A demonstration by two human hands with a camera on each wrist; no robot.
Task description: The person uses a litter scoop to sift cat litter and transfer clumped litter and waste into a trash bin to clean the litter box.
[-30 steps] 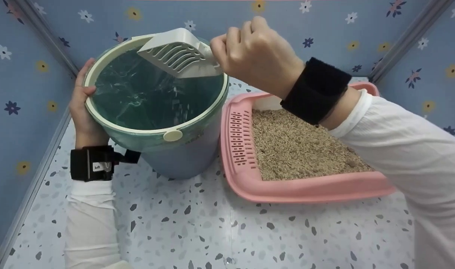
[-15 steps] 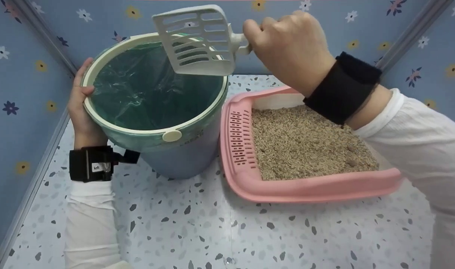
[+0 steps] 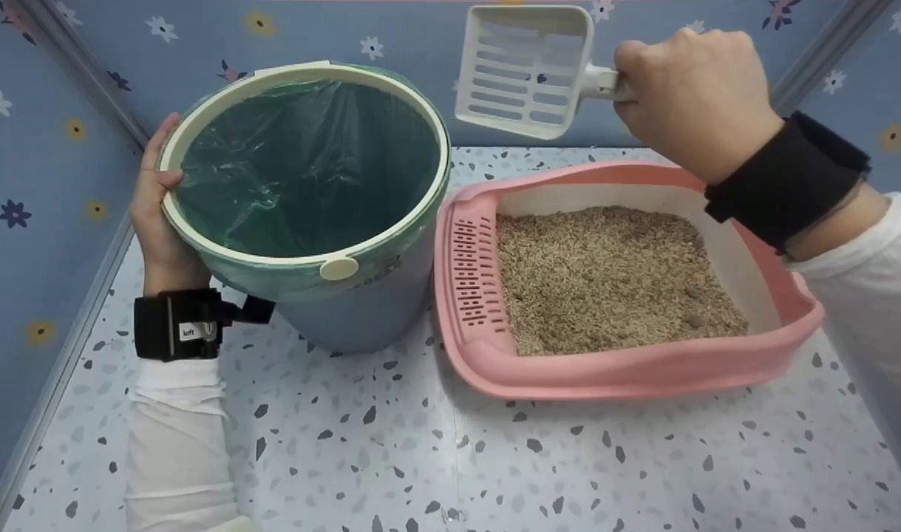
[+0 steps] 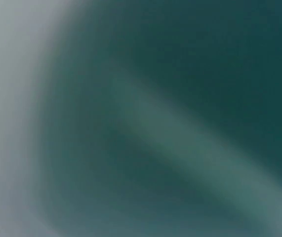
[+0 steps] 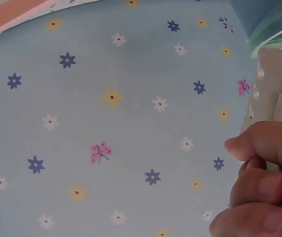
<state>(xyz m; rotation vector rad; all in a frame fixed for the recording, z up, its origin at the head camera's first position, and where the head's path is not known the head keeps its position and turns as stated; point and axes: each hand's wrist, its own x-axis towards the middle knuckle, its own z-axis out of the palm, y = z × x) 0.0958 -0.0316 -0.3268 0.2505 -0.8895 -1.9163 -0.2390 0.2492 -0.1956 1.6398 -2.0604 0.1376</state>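
Observation:
My right hand (image 3: 698, 103) grips the handle of a white slotted litter scoop (image 3: 568, 72), raised above the back of a pink litter box (image 3: 642, 373). No litter shows on the scoop's slotted face. In the right wrist view, curled fingers (image 5: 259, 192) wrap the handle below the scoop's side. On the left, a trash bin (image 3: 354, 310) is lined with a green plastic bag (image 3: 310, 177) held under a cream rim. My left hand (image 3: 158, 214) holds the bin's left side, thumb over the rim. The left wrist view is a close green blur.
Tan granular litter (image 3: 613, 281) fills the box's floor, with a few darker clumps near its right front. The bin and box stand side by side on a speckled floor (image 3: 494, 458). Flowered blue walls (image 3: 21, 148) enclose the back and sides.
The scoop has swung from over the bin, where bits were falling from it, up and right to behind the litter box. My left hand stays on the bin.

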